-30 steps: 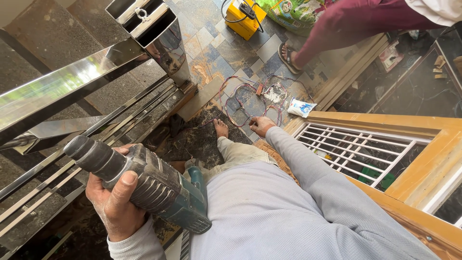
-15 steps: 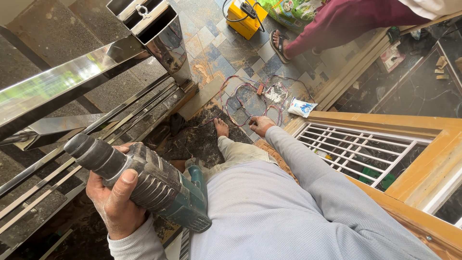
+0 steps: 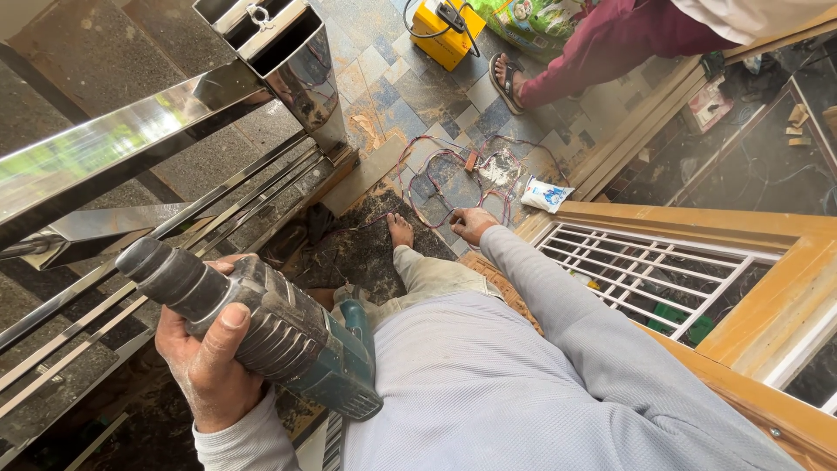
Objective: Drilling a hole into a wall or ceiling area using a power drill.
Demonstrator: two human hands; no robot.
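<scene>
At the lower left of the view, the person's left hand [image 3: 209, 362] is wrapped tight around the dark, ribbed barrel of a rotary hammer drill [image 3: 261, 327], thumb across the top; the drill's teal rear housing rests against the person's grey shirt, and its black nose points up and left toward a polished stainless steel railing [image 3: 113, 144]. The railing's thin horizontal bars run just beside the drill. The right hand [image 3: 473, 223] reaches far down, arm straight in a grey sleeve, to the tiled floor [image 3: 384, 87], its fingers curled among a tangle of red and dark wires [image 3: 453, 170] (whether the grip is actually closed on one cannot be told from here). The person's bare foot [image 3: 400, 231] stands on the dark stone beside that hand. A small white and blue packet [image 3: 547, 194] lies near the wires. Farther off on the floor sits a yellow welding machine [image 3: 448, 30], and next to it another person's sandalled foot [image 3: 506, 80]. A wooden window frame [image 3: 767, 262] with white bars fills the right side.
</scene>
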